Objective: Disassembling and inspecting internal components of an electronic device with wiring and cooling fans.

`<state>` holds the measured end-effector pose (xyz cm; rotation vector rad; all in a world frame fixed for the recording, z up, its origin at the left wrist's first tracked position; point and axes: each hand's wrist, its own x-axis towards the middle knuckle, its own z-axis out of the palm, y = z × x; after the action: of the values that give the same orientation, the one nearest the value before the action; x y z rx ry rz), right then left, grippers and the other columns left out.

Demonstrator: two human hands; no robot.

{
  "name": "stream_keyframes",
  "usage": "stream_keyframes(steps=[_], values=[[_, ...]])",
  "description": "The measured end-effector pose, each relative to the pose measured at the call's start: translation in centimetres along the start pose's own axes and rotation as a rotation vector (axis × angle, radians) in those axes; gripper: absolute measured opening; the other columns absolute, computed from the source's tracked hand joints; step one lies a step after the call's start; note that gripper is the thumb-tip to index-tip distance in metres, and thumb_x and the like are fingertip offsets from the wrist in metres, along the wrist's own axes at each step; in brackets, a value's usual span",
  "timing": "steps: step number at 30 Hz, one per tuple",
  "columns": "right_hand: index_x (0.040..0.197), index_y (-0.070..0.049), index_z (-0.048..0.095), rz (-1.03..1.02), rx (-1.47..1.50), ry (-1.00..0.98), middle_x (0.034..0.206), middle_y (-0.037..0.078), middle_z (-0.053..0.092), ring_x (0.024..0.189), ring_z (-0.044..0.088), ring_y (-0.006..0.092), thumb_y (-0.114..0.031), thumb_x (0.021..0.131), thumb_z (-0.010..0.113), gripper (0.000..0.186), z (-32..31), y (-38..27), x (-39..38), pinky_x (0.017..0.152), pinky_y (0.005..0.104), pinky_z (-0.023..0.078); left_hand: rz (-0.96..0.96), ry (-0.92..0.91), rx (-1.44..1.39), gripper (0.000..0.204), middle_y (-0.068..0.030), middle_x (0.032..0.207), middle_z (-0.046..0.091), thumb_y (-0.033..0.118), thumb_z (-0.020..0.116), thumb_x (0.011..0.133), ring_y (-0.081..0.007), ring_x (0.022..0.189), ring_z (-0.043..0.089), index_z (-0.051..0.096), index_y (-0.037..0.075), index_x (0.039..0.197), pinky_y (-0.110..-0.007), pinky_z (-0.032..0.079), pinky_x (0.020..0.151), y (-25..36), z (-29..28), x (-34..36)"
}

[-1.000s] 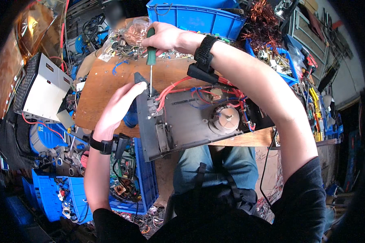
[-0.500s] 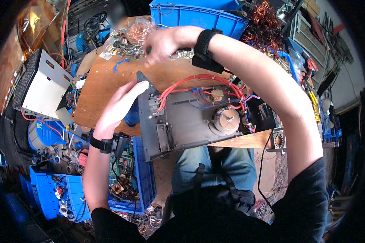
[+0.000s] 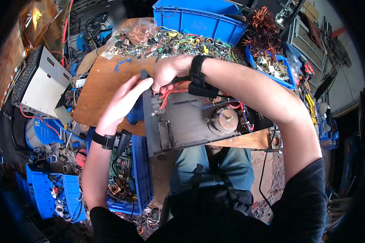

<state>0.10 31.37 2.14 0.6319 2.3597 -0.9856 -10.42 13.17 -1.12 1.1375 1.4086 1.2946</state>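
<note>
A grey metal equipment chassis (image 3: pixel 186 125) lies open, tilted, at the near edge of the wooden table. Inside it are a round toroidal transformer (image 3: pixel 225 119), thick red wires (image 3: pixel 243 109) and thinner blue ones. My left hand (image 3: pixel 123 99) grips the chassis's dark end panel (image 3: pixel 147 117) near its far corner, thumb over the top edge. Close beside it, my right hand (image 3: pixel 168 75) is curled down at the panel's inner side, where the red wires meet it. Its fingers are closed, and what they pinch is hidden. My right wrist and forearm cover part of the wiring.
Heaps of cut wires and connectors (image 3: pixel 182 42) cover the far part of the wooden table (image 3: pixel 95 89). Behind them stands a large blue crate (image 3: pixel 198 20). A blue bin (image 3: pixel 144 178) of circuit boards sits below left. A white-sided case (image 3: pixel 46 83) stands at left.
My right hand has come from over the far wire pile down to the chassis corner, its fingers closing by the red wires. My left hand keeps its grip; the chassis has shifted slightly.
</note>
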Motion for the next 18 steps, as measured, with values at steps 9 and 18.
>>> stream_keyframes(steps=[9,18], values=[[0.079,-0.001,0.076,-0.023,-0.017,0.335,0.081,0.007,0.075,0.065,0.067,0.0159,-0.032,0.087,0.076,0.032,3.4,0.3,-1.7,0.064,0.0360,0.052,-0.065,0.035,0.030,0.048,-0.0051,0.133,0.066,0.037,0.063,0.107,-0.0126,0.124,0.057,0.063,0.001,0.139,-0.029,0.041,0.110,0.2,0.1,-0.1],[0.098,0.006,0.076,0.002,-0.070,0.485,0.091,0.023,0.074,0.087,0.073,0.0360,-0.035,0.086,0.073,0.043,4.7,-0.1,-2.7,0.082,0.0462,0.055,-0.077,0.046,0.046,0.049,-0.0049,0.133,0.066,0.038,0.063,0.107,-0.0130,0.125,0.058,0.064,0.001,0.139,-0.029,0.041,0.110,0.1,0.0,-0.3]])
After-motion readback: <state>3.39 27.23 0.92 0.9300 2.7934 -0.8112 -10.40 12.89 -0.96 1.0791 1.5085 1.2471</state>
